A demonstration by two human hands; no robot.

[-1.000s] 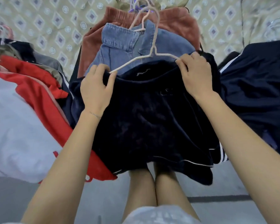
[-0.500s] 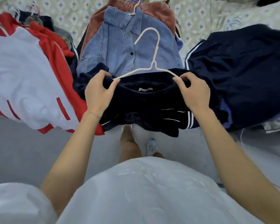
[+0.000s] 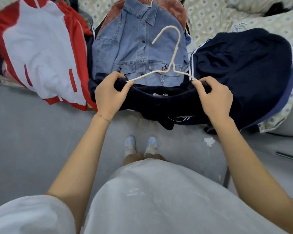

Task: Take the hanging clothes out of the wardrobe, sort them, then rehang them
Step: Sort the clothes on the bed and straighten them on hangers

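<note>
A dark navy garment [image 3: 161, 103] with white stripes hangs on a cream hanger [image 3: 172, 53], held over the bed's edge. My left hand [image 3: 109, 94] grips its left shoulder over the hanger arm. My right hand [image 3: 214, 97] pinches the right shoulder at the other hanger arm. The hanger's hook points away from me, above a blue denim shirt [image 3: 139, 48] lying on the bed.
On the patterned bedspread [image 3: 208, 12] lie a red and white jacket [image 3: 41, 53] at the left, a rust-coloured garment [image 3: 179, 7] under the denim shirt, and a navy striped garment [image 3: 243, 68] at the right. Grey floor [image 3: 32, 141] and my shoes [image 3: 140, 145] are below.
Both hands have drawn the navy garment on its hanger back toward me and lower, away from the pile. The view has tilted down, showing the floor and my shoes.
</note>
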